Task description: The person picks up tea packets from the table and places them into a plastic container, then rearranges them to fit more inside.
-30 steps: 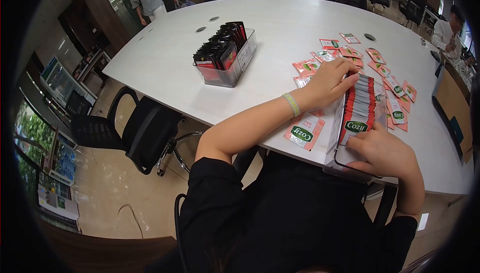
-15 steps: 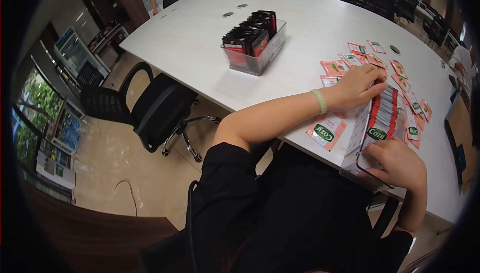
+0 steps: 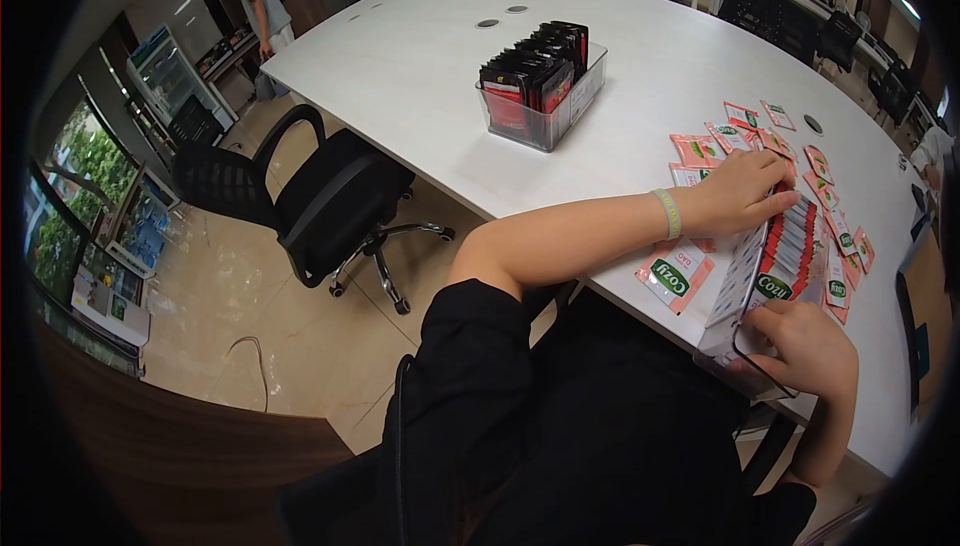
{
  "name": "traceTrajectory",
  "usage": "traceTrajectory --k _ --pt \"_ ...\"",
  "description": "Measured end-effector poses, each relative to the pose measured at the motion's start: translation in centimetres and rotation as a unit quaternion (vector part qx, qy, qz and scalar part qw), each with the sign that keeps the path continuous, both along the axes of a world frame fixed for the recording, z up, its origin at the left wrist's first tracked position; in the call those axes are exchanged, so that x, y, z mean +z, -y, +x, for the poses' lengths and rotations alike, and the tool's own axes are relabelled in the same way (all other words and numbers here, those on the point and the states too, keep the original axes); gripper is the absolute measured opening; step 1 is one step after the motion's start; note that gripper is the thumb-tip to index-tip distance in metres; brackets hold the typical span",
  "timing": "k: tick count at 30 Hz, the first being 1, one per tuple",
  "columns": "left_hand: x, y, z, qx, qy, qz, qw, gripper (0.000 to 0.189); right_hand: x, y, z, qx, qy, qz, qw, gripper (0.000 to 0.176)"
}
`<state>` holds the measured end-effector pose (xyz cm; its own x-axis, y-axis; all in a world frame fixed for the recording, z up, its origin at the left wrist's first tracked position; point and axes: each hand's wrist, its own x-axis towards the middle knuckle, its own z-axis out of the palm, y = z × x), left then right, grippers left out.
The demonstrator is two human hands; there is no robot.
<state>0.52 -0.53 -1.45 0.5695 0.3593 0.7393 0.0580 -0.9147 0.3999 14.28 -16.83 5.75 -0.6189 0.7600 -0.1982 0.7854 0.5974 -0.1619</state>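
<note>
- At right, we see pink-and-white sachets (image 3: 677, 278) with green patches.
- Above centre, our packets (image 3: 512, 96) show black and red.
- Our table (image 3: 400, 76) is white.
- Right of centre, we wear a pale yellow-green wristband (image 3: 668, 214).

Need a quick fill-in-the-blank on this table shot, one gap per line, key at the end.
1. The left hand has a pale band around its ___.
2. The green label on the loose pink packet nearest the table edge reads ___.
3. The hand at the near end of the box of pink packets is the ___ one.
4. The other clear box holds red and ___ packets.

Missing words: wrist; Cozy; right; black.
</note>
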Motion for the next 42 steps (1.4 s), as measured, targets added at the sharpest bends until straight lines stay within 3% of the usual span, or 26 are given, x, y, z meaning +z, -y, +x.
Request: traceTrajectory --k 16,18,19,21,22,23,25,27,29,30,32,34,35,36,38,40,42 --pt "0.1 -0.3 -0.1 0.012 -0.001 -0.007 1.0 0.033 2.2 -0.2 1.9 0.001 -0.182 -0.048 0.982 0.034" --pt "0.2 -0.5 -0.3 0.013 0.015 -0.009 1.0 0.034 2.7 -0.8 3.3 -0.033 -0.291 -0.047 0.955 0.033" --pt "0.1 -0.8 -0.1 0.012 0.031 -0.011 0.999 0.035 2.6 -1.3 4.2 -0.021 -0.313 0.023 0.949 0.029" --pt "0.2 -1.4 -0.5 0.012 0.014 -0.051 0.999 0.037 2.0 -2.0 5.7 -0.135 -0.473 -0.02 0.871 0.022" --pt "-0.1 -1.9 -0.5 0.041 0.016 -0.027 0.999 0.036 1.3 -3.5 7.2 -0.11 -0.495 0.056 0.86 0.02" --pt "-0.5 -2.5 -0.6 0.047 0.017 0.074 0.996 0.036 1.0 -4.5 7.5 -0.15 -0.515 0.095 0.839 0.017" --pt "-0.5 -3.3 -1.0 0.081 -0.013 0.032 0.996 0.038 0.0 -7.0 9.4 -0.181 -0.534 0.121 0.817 0.02" --pt "-0.3 -3.7 -0.4 0.089 -0.028 -0.008 0.996 0.038 -1.6 -9.0 10.6 -0.238 -0.507 0.16 0.812 0.021" --pt "-1.6 -5.1 -1.0 0.186 -0.079 0.046 0.978 0.033 -3.9 -11.8 12.6 -0.271 -0.486 0.171 0.813 0.019" --pt "-2.6 -6.2 -1.4 0.202 -0.157 0.223 0.94 0.033 -4.0 -13.0 13.2 -0.253 -0.489 0.167 0.818 0.019" --pt "-2.7 -6.1 -1.3 0.22 -0.211 0.189 0.934 0.036 -5.1 -15.6 13.7 -0.304 -0.451 0.155 0.825 0.019" --pt "-3.7 -6.7 -0.3 0.266 -0.253 0.068 0.928 0.037 -5.7 -19.0 14.6 -0.246 -0.39 0.188 0.867 0.019" --pt "-4.2 -6.9 0.3 0.283 -0.2 -0.041 0.937 0.051 -6.4 -21.3 15.2 -0.23 -0.361 0.206 0.88 0.017" --pt "-3.7 -6.6 0.0 0.249 -0.206 -0.074 0.943 0.063 -8.3 -24.9 16.7 -0.184 -0.406 0.173 0.878 0.015" --pt "-3.8 -6.7 -0.1 0.225 -0.214 -0.082 0.947 0.066 -7.4 -26.9 14.3 -0.161 -0.34 0.174 0.91 0.013" --pt "-3.6 -6.6 0.1 0.227 -0.226 -0.095 0.943 0.069 -7.5 -30.1 13.3 -0.075 -0.235 0.259 0.934 0.022" --pt "-4.2 -7.1 0.1 0.216 -0.228 -0.086 0.946 0.07 -8.7 -33.2 11.3 -0.03 -0.241 0.271 0.931 0.029"
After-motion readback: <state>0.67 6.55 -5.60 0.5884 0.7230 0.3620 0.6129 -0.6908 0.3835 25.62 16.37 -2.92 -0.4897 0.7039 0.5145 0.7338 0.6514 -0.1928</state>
